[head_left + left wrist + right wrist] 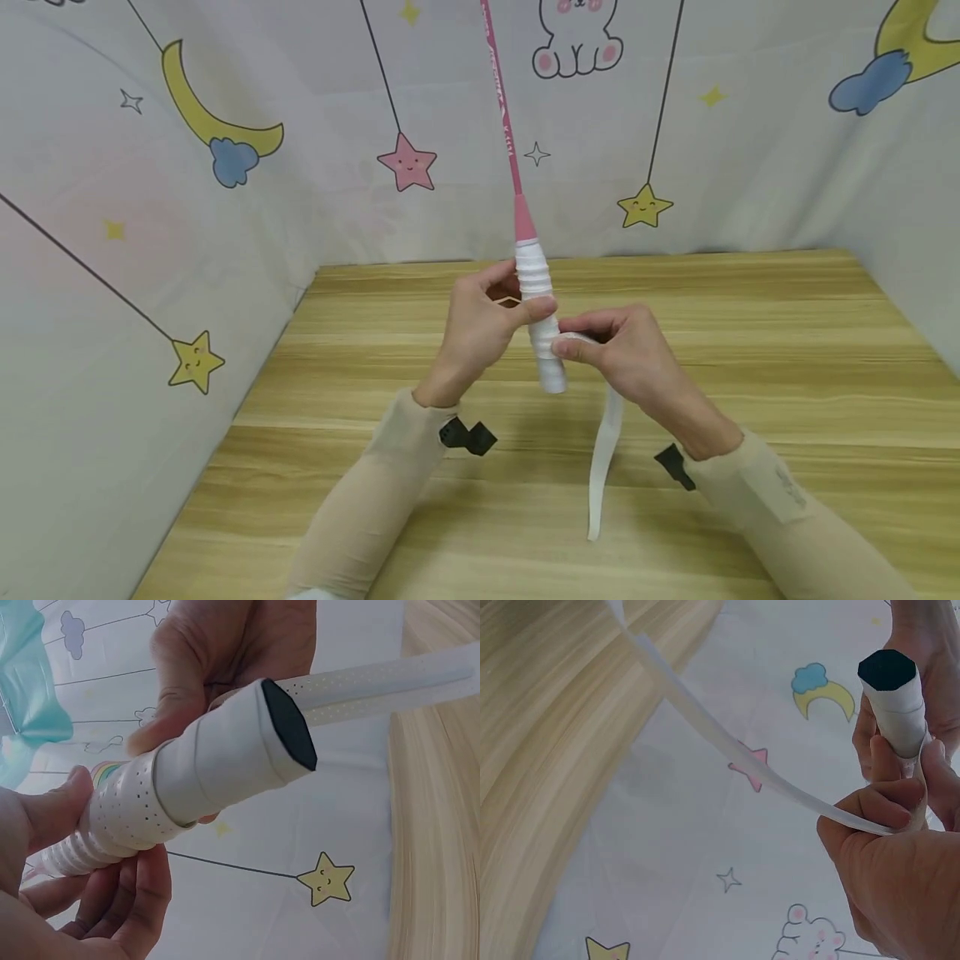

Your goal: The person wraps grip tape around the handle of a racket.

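Observation:
A badminton racket with a pink shaft [501,100] is held upright, slightly tilted, butt end down above the table. Its white handle [217,761] ends in a dark butt cap [289,724]. Perforated white grip tape [131,802] winds in overlapping turns round the upper handle; smoother white wrap shows below it. My left hand [480,329] grips the wrapped part, thumb in front and fingers behind. Just below, my right hand [637,358] pinches the tape where it leaves the handle. The tape's loose tail [604,458] hangs down from that hand. The racket's head is out of view.
Below both hands lies a wood-grain table [420,533]. A white cloth [285,200] printed with stars, moons and clouds stands behind it and along its sides. Small black cameras [468,436] are strapped at both wrists.

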Motion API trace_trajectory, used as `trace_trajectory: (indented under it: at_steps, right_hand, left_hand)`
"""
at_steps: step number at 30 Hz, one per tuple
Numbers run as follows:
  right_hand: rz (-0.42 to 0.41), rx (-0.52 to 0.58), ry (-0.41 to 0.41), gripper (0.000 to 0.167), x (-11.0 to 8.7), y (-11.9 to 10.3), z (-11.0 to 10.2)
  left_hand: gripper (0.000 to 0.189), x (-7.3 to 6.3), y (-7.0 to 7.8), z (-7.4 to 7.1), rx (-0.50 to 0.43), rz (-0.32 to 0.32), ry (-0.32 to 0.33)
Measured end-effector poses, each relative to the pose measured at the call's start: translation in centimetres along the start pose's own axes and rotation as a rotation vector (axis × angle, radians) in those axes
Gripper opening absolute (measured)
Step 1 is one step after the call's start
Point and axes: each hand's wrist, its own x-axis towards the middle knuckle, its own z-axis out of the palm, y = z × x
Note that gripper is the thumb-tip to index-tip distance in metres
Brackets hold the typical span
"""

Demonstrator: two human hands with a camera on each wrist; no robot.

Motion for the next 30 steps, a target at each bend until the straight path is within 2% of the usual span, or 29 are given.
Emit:
trace_trajectory:
  at_steps: [8,11,21,26,30]
  right_hand:
    - [-0.006,0.044,0.016,0.029,-0.26,-0.19,-0.15]
    - [-0.007,0.073,0.020,0.029,-0.32,-0.30,-0.11]
    - [0.042,0.121,0.032,0.031,-0.20,-0.41,-0.18]
    - [0.080,0.104,0.008,0.035,0.02,-0.48,-0.32]
    - [0.077,0.106,-0.015,0.037,0.19,-0.47,-0.37]
  left_hand:
    - [0.054,0.21,0.04,-0.49,-0.167,-0.088,-0.039]
    - [0.054,0.28,0.02,-0.60,-0.214,-0.114,-0.042]
    - [0.046,0.22,0.05,-0.80,-0.322,-0.101,-0.072]
    - [0.047,0.29,-0.10,-0.83,-0.375,-0.104,-0.095]
    - [0.048,0.45,-0.19,-0.91,-0.425,-0.106,-0.129]
